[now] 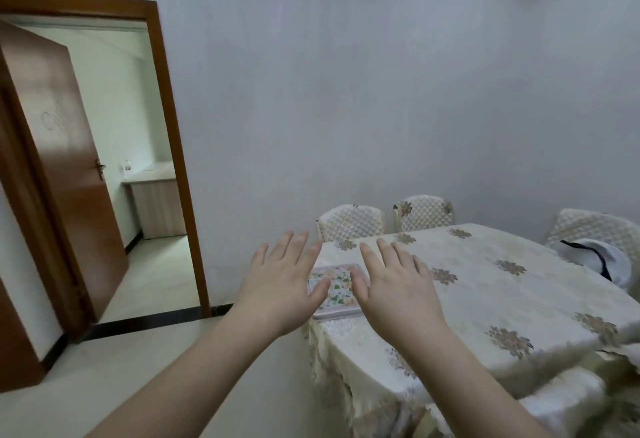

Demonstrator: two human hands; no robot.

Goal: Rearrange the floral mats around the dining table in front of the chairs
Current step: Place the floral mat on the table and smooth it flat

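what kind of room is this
Most likely a home dining room: a table under a flowered cloth, padded chairs drawn up to it, a floral mat at its corner, and an open wooden door.

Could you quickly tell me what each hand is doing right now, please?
Left hand: open, fingers spread, above the floral mat.
Right hand: open, holding nothing.
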